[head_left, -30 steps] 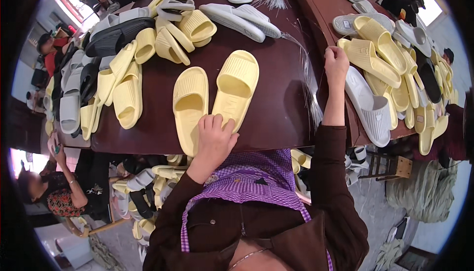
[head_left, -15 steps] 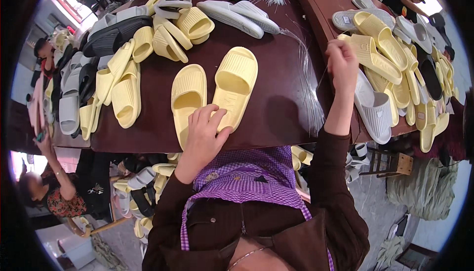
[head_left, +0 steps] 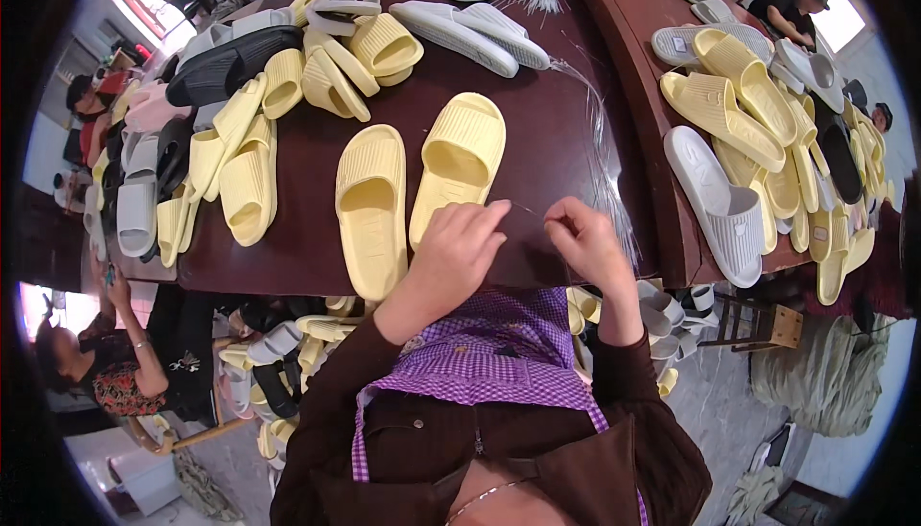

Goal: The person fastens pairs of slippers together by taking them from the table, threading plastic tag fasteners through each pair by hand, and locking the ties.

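A pair of pale yellow slide slippers lies in front of me: the left slipper (head_left: 371, 202) and the right slipper (head_left: 462, 142), toes pointing away. Over the heel end of the right one is my left hand (head_left: 451, 256), fingers bent together. My right hand (head_left: 587, 238) is beside it, thumb and forefinger pinched. A thin thread (head_left: 526, 210) stretches across the short gap between both hands' fingertips. Its ends are hidden in the fingers. Right of my hands, a bundle of fine translucent strands (head_left: 602, 157) hangs down the table.
Yellow slippers (head_left: 247, 186), black slippers (head_left: 230, 66) and grey slippers (head_left: 470, 35) crowd the left and far side of the dark red table (head_left: 288, 262). Another slipper pile (head_left: 748, 114) covers the right-hand table. A wooden stool (head_left: 767, 325) stands below. Other people work around.
My right hand has come down and left from beside the right-hand pile to near my left hand. My left hand has left the slippers' heels and moved right, now closed on the thread.
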`<state>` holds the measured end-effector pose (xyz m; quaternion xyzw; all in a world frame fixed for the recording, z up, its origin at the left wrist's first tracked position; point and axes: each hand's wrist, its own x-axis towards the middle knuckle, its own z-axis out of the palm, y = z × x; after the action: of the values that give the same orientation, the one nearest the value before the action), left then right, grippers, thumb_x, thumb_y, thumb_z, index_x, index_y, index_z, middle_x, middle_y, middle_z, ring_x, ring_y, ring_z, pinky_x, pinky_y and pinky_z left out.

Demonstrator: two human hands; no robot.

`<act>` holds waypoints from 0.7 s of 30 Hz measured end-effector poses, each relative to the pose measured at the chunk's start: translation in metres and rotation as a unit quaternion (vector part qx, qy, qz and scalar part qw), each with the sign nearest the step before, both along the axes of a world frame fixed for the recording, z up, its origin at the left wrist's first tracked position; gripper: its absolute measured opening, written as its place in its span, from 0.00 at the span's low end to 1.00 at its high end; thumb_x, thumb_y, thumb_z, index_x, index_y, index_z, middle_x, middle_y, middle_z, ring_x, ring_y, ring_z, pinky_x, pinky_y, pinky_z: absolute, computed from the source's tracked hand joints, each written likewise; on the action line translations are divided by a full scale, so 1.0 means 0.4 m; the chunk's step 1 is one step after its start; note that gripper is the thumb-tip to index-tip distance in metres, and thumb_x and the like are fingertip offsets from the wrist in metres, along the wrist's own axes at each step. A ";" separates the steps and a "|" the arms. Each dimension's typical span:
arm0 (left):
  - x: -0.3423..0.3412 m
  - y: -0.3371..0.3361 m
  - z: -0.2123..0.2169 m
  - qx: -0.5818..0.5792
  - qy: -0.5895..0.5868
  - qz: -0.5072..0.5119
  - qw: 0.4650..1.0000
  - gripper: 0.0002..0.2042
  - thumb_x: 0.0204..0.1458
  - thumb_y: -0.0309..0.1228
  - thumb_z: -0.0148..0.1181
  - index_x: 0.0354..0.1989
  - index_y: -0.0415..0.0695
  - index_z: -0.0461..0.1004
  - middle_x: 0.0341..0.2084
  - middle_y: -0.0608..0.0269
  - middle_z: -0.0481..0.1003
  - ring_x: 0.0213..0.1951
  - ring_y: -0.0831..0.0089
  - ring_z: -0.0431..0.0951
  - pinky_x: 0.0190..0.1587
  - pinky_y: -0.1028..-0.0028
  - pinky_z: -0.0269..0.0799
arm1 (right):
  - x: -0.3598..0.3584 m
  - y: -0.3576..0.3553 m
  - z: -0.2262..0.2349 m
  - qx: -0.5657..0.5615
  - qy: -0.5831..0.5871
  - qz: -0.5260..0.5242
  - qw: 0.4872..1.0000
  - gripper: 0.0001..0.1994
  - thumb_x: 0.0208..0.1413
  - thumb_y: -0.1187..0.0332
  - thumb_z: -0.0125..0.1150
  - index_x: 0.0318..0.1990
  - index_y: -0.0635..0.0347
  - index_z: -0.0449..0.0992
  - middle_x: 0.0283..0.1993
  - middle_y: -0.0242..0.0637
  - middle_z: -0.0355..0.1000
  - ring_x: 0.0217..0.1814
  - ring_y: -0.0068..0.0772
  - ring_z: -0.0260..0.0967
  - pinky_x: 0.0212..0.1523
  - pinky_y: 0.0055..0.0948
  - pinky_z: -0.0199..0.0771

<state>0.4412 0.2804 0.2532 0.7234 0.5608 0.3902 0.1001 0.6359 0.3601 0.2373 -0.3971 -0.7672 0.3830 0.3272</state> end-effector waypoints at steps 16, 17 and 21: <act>-0.050 -0.127 0.042 0.010 -0.005 0.059 0.998 0.06 0.45 0.22 0.61 0.33 0.36 0.74 0.26 0.53 0.74 0.29 0.58 0.74 0.33 0.66 0.69 | -0.052 -0.053 0.139 0.199 0.002 0.136 0.970 0.08 0.43 0.84 0.55 0.33 0.65 0.72 0.33 0.40 0.70 0.29 0.37 0.68 0.29 0.29 0.69; -0.059 -0.148 0.039 0.003 -0.015 0.069 0.998 0.06 0.46 0.22 0.60 0.32 0.36 0.74 0.25 0.53 0.74 0.29 0.58 0.74 0.33 0.67 0.69 | -0.071 -0.057 0.141 0.240 0.000 0.154 0.958 0.09 0.42 0.84 0.55 0.33 0.65 0.72 0.34 0.41 0.70 0.30 0.40 0.69 0.30 0.31 0.70; -0.088 -0.207 0.017 -0.035 -0.063 0.085 0.994 0.04 0.46 0.22 0.59 0.31 0.36 0.74 0.24 0.53 0.74 0.27 0.59 0.75 0.31 0.69 0.69 | -0.154 -0.083 0.132 0.322 -0.005 0.230 0.918 0.11 0.38 0.82 0.56 0.34 0.65 0.71 0.33 0.41 0.70 0.32 0.43 0.69 0.32 0.35 0.71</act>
<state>0.4060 0.1975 0.2600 0.6430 0.6265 0.4220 0.1268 0.5745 0.3268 0.2902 -0.0850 -0.9207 0.1782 0.3366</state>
